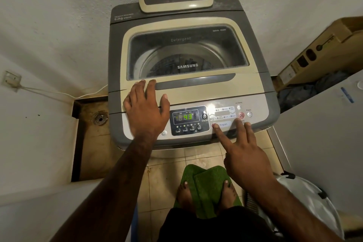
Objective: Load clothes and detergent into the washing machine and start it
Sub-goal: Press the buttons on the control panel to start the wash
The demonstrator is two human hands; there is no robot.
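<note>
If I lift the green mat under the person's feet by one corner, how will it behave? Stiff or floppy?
Probably floppy: the green mat already lies folded over itself, with a soft crease down its middle. Its fuzzy, towel-like surface suggests it is light and not slippery to hold. Both feet stand on it now, so it would not come free until they step off.

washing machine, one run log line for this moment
lid closed | left hand flat on lid | right hand index on program button | display lit

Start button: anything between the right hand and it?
Nothing visible. The right hand has its index fingertip on the Program button; the red start button sits uncovered just right of it, beyond the other fingertips.
</note>
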